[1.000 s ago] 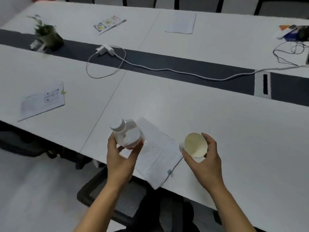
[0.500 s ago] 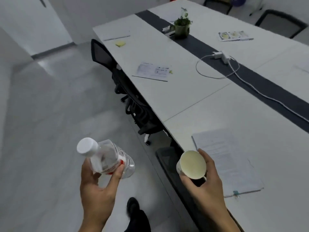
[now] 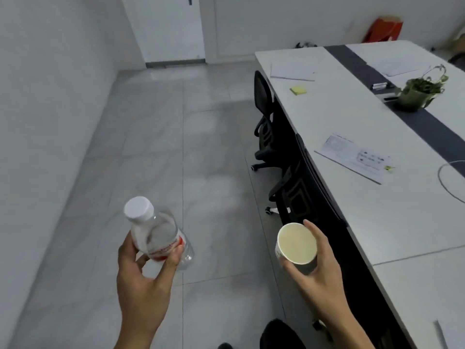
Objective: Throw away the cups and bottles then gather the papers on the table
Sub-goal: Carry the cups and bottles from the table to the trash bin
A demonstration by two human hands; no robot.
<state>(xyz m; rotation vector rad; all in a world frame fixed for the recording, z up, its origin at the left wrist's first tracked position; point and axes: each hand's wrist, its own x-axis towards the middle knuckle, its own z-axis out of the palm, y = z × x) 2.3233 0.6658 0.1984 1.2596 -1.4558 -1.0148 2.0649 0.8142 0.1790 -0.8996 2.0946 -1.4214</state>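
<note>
My left hand (image 3: 143, 278) grips a clear plastic bottle (image 3: 157, 234) with a white cap and a red label, tilted over the grey floor. In my right hand (image 3: 319, 270) sits a white paper cup (image 3: 297, 244), its open mouth facing the camera. Both are held off to the left of the long white table (image 3: 357, 217). On the table lie a printed paper (image 3: 353, 157), a plain sheet (image 3: 292, 71) at the far end, another sheet (image 3: 395, 65) beyond the dark strip, and a paper corner (image 3: 442, 333) at bottom right.
Black office chairs (image 3: 264, 122) stand tucked along the table's left side. A yellow sticky pad (image 3: 298, 90), a potted plant (image 3: 417, 91) and a white cable (image 3: 450, 180) are on the table. A white door (image 3: 171, 28) is at the far wall, a red object (image 3: 383, 28) in the corner.
The view has swung left, away from the table toward the floor and door. Both hands, still holding the bottle and cup, have moved off the table over the floor.
</note>
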